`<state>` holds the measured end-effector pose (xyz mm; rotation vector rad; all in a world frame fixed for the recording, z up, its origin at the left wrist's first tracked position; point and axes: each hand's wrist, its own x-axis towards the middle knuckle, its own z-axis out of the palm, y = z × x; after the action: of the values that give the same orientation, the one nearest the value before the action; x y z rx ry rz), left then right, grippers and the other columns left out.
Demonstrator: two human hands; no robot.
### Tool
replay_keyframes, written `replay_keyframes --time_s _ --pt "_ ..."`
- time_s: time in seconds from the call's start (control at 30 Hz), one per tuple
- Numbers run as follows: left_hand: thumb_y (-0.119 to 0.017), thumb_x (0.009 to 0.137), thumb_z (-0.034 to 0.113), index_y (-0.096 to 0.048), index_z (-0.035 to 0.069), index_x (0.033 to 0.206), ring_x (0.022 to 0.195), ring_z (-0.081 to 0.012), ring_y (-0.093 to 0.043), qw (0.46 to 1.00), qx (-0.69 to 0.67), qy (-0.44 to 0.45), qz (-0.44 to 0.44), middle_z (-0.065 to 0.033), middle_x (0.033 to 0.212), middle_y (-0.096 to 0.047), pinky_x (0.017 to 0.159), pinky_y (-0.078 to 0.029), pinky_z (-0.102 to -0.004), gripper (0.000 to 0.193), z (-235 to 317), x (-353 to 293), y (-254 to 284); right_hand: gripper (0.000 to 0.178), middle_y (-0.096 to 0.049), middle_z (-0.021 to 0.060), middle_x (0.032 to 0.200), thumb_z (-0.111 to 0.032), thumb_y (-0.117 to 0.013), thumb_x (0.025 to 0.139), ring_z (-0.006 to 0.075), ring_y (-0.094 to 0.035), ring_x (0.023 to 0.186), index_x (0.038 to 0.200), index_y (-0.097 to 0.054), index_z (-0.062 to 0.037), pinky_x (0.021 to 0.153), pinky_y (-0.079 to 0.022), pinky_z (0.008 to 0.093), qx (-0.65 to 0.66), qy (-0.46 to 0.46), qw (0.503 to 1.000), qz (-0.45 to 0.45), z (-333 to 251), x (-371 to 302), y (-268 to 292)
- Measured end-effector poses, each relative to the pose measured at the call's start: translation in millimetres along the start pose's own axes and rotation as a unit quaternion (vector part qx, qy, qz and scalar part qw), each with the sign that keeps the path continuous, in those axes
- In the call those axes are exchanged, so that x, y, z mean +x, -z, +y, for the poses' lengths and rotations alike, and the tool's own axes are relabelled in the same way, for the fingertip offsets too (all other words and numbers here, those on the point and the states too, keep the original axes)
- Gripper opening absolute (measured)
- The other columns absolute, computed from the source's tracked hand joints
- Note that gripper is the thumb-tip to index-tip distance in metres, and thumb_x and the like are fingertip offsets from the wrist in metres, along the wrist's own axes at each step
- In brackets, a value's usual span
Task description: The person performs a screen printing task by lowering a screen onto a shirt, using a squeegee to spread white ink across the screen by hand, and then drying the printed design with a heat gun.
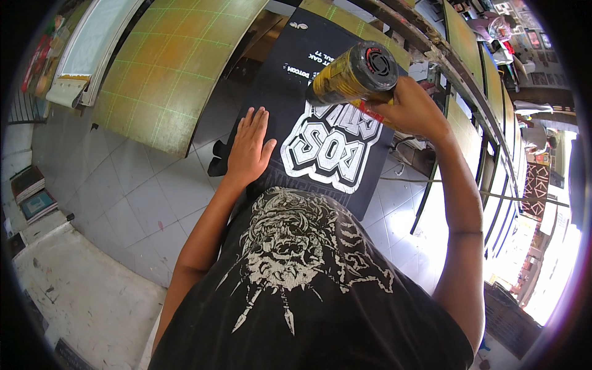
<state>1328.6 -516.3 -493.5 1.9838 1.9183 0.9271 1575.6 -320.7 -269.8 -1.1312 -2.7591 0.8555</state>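
Note:
A black shirt with white printed lettering lies stretched over a board in front of me. Flat on the shirt's left side rests my left hand, its fingers stretched out and holding nothing. My right hand is wrapped around the handle of a yellow and black heat gun. The gun is held above the shirt, over the upper part of the large white print, and hides some of it. Its round vented back end faces up toward me, and its dark nozzle end points left and down.
To the left is a yellowish board marked with green grid lines. Beyond it stands a white-framed screen. Metal rails and more boards run along the right. A pale worktop is at the lower left, above grey floor tiles. A cable crosses at right.

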Motion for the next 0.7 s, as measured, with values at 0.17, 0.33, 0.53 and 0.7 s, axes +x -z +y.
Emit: replay_keyframes --time_s 0.17,0.33,0.53,0.7 --pt "-0.052 0.101 0.028 -0.033 -0.005 0.152 0.148 -0.0428 -0.029 1.0 -0.006 0.002 0.006 -0.0237 0.156 -0.038 0.12 -0.024 -0.0525 0.063 0 1 0 0.034 -0.073 0.0194 0.095 -0.02 -0.075 0.082 0.0379 -0.069 0.089 0.113 -0.07 -0.0054 0.08 -0.053 0.042 0.009 0.025 0.999 -0.029 0 -4 1" --pt "-0.052 0.101 0.025 -0.03 -0.002 0.155 0.149 -0.0443 -0.027 1.0 -0.015 0.002 0.0 -0.023 0.158 -0.036 0.12 -0.023 -0.0534 0.064 -2 1 -1 0.034 -0.073 0.0198 0.096 -0.021 -0.075 0.083 0.0388 -0.069 0.089 0.113 -0.071 -0.0059 0.08 -0.053 0.0423 -0.004 0.006 1.0 -0.011 -4 -2 2" --pt "-0.055 0.099 0.03 -0.033 0.001 0.154 0.148 -0.0443 -0.027 1.0 0.003 0.005 -0.013 -0.023 0.158 -0.035 0.12 -0.022 -0.0558 0.066 -1 1 -1 0.035 -0.073 0.021 0.097 -0.023 -0.075 0.084 0.04 -0.068 0.09 0.114 -0.071 -0.0061 0.081 -0.052 0.0441 -0.03 -0.026 0.999 0.014 -3 11 8" --pt "-0.06 0.094 0.047 -0.039 0.013 0.154 0.15 -0.0446 -0.022 0.995 0.08 -0.009 -0.065 -0.0221 0.159 -0.032 0.118 -0.017 -0.0644 0.072 7 4 4 0.039 -0.071 0.0249 0.098 -0.024 -0.075 0.084 0.0414 -0.068 0.092 0.114 -0.07 -0.0006 0.084 -0.052 0.0457 -0.062 -0.03 0.996 0.062 22 25 9"
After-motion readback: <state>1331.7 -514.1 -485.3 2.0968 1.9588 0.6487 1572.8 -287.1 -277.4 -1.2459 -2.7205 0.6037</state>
